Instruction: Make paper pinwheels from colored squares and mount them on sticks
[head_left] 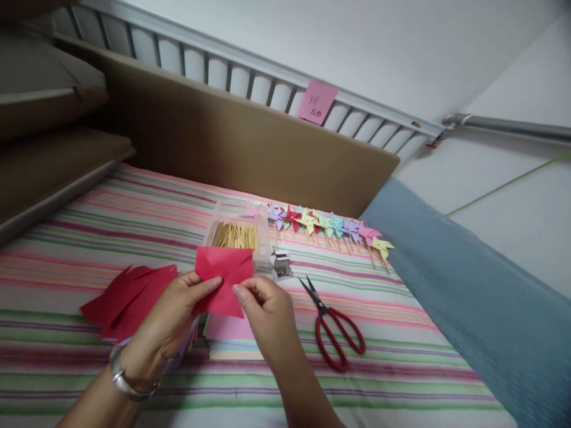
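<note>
A red paper square with slits cut toward its middle is held up between both hands. My left hand pinches it from the left, thumb lying on its face. At its lower right, my right hand grips the edge between thumb and bent fingers. Below the square lies a stack of pastel paper, partly covered by it. More cut red sheets are piled left of my left hand. Red-handled scissors rest on the striped cloth to the right, blades partly apart.
Behind the square, a clear plastic box contains wooden sticks. Beside it sits a small open box of metal pins. A row of paper pinwheels lies farther back, before a cardboard panel. Stacked cardboard stands at left.
</note>
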A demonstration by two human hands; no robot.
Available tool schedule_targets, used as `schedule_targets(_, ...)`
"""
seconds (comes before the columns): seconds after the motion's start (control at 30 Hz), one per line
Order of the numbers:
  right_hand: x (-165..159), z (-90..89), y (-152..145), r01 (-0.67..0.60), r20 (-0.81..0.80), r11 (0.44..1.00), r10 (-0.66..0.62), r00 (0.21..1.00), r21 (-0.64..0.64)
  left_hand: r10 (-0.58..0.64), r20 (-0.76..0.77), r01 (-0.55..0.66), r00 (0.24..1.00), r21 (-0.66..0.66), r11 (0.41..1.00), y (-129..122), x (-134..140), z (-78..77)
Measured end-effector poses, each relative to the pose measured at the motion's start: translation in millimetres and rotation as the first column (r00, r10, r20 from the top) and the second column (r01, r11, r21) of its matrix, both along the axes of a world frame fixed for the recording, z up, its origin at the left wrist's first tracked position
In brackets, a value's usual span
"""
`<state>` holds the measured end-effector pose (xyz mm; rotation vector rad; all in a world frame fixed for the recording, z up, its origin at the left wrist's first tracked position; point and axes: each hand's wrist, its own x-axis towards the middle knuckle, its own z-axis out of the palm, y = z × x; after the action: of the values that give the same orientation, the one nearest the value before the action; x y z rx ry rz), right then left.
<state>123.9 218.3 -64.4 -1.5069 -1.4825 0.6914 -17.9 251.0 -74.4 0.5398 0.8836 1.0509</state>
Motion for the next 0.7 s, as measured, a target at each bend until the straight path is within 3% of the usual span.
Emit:
schedule_targets(0.33,1,-4.6,1,0.076,0.102,0.997,-0.073,0.992,-0.029,-0.040,-0.065,0.047,0.997,0.106,0.993,-7,17,-13.4)
schedule_targets(0.7,-1,-3.3,1,0.059,0.159,0.998,-0.058,0.986,-0.001,-0.001,-0.057,0.007,0.998,0.099,0.995,-9,19,-5.9)
